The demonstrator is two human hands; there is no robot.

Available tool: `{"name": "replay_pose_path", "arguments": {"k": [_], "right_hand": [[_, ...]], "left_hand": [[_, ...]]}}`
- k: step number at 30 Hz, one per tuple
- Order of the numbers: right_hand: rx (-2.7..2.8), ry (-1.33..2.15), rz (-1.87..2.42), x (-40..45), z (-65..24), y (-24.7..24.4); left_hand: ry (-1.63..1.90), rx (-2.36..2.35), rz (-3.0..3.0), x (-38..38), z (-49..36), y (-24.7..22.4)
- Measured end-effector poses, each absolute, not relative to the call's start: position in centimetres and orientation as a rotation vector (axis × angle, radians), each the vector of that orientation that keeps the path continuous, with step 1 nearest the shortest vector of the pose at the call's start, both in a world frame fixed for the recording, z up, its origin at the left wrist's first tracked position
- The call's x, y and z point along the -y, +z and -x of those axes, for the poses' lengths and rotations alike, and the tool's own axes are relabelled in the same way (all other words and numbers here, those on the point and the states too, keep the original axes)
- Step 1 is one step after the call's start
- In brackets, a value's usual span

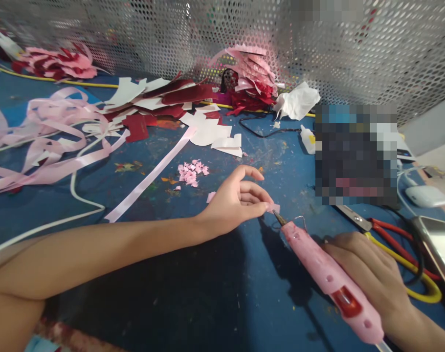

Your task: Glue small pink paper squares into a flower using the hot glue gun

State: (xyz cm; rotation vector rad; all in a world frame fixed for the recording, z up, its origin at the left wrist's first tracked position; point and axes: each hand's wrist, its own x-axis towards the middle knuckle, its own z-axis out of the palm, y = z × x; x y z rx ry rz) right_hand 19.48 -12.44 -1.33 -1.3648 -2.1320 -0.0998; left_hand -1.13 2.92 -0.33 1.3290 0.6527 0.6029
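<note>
Between the thumb and fingers of my left hand (240, 203) is a small pink ribbon piece (273, 208), its free end sticking out to the right. My right hand (372, 278) is wrapped round a pink glue gun (328, 276); its metal nozzle points up and left and meets the piece at my left fingertips. Another pink scrap (211, 196) lies partly hidden behind my left hand. Beyond it is a small pile of folded pink bits (192, 172). A flat pink ribbon strip (151, 181) stretches across the blue table (134, 195) to the left.
Loose pink ribbon (57, 122) and a white cable (74, 186) lie left. Red and white scraps (160, 98) sit behind, before a perforated metal screen (152, 39). Scissors (394, 244), a phone (437, 249) and a small glue bottle (308, 140) are on the right.
</note>
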Motion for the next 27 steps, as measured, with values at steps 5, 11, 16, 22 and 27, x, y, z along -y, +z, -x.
{"name": "replay_pose_path", "arguments": {"k": [5,11,16,22,27], "right_hand": [[2.136,-0.143,1.376,12.35,-19.57,-1.43],[2.136,-0.106,1.362,12.33,-19.61,-1.48],[2.13,-0.072,1.369,12.41,-19.64,-1.51],[2.146,-0.097,1.361,12.23,-19.47,-1.39],[2.183,-0.181,1.403,12.04,-19.61,-1.61]], "left_hand": [[0.605,-0.653,-1.327,-2.88,1.12,-0.32],[0.595,-0.653,-1.332,-2.91,1.17,-0.3],[0.599,-0.642,-1.332,-2.93,1.15,-0.37],[0.614,-0.625,-1.339,-2.96,1.05,-0.47],[0.657,-0.655,-1.337,-2.96,1.02,-0.35]]}}
